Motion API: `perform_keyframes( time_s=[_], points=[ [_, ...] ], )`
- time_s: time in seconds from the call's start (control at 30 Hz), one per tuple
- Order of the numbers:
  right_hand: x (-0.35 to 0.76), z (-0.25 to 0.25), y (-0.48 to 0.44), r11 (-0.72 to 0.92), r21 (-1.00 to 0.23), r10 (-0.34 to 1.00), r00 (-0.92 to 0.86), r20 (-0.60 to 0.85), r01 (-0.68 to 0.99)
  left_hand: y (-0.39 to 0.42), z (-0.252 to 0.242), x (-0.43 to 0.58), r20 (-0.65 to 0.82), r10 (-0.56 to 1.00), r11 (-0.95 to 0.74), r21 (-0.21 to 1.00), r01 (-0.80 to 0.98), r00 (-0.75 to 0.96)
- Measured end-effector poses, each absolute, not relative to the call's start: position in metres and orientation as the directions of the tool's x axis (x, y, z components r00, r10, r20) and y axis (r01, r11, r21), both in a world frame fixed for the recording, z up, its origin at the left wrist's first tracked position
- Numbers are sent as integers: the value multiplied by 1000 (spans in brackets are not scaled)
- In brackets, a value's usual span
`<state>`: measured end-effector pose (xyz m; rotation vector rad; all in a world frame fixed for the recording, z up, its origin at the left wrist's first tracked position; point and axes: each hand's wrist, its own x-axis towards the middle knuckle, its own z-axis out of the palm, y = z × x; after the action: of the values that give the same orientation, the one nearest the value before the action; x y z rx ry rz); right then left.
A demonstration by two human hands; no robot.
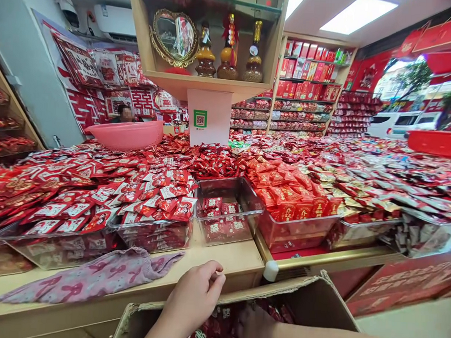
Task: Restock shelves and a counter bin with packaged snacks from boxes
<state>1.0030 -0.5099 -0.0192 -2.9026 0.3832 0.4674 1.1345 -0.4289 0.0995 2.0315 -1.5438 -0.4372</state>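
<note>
An open cardboard box (317,300) stands below the counter edge, holding red candy packets (212,329). My left hand (195,296) hovers at the box's back rim, its fingers curled in a pinch; what it holds, if anything, is too small to name. Reaching into the box from the right, my right hand (255,327) lies in shadow with its fingers down among the packets, so their state is hidden. Straight ahead on the counter sits a clear bin (228,189) that is nearly empty, with a few red packets at its bottom.
A pink patterned cloth (96,275) lies on the wooden counter (229,260) to the left. Clear bins heaped with red sweets (150,196) cover the display. Behind are a pink basin (125,134), a white post with a QR code (200,119), and a seated person (124,113).
</note>
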Motion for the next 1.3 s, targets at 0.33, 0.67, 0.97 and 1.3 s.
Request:
perform_keyframes(
  time_s=[0.33,0.67,0.97,1.3],
  points=[
    [996,-4,-520,-977,110,-215,851,-479,-185,-429,103,1133,91,-953,-187,574,-797,290],
    [995,-3,-523,-979,144,-177,945,-276,-142,-428,104,1133,114,-949,-166,613,-773,294],
    [985,123,-503,-319,-946,-457,885,93,-65,-425,122,1138,-94,-974,-65,987,146,206],
    [1018,119,-521,86,-981,-616,783,84,174,-431,116,1129,-94,-980,-78,992,98,175]
  ],
)
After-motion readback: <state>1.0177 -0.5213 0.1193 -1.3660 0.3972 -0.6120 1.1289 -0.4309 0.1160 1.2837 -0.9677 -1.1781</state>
